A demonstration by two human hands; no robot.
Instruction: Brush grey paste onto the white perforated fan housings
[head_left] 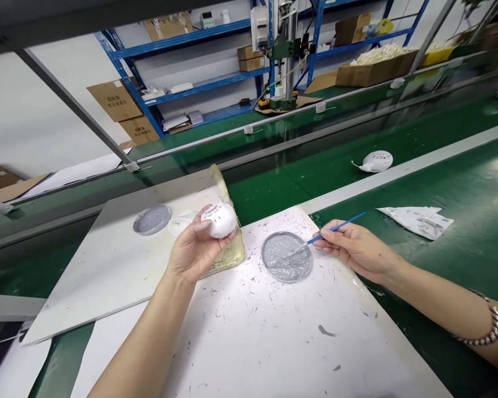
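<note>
Left hand (195, 249): curled around white shell (218, 220). Right hand (354, 249): pinching blue brush (336, 228), tip reaching nearer dish of grey paste (286, 257), shell lying leftward.

Catalogue entry: one silver-toned bracelet (479, 321), a twisted metal band lined with small round beads, worn on the right forearm (429, 290). The right hand (354, 249) lies further down the same arm from the bracelet, and the left hand (199, 246) and left forearm (145, 345) lie across from it, all bare.
</note>
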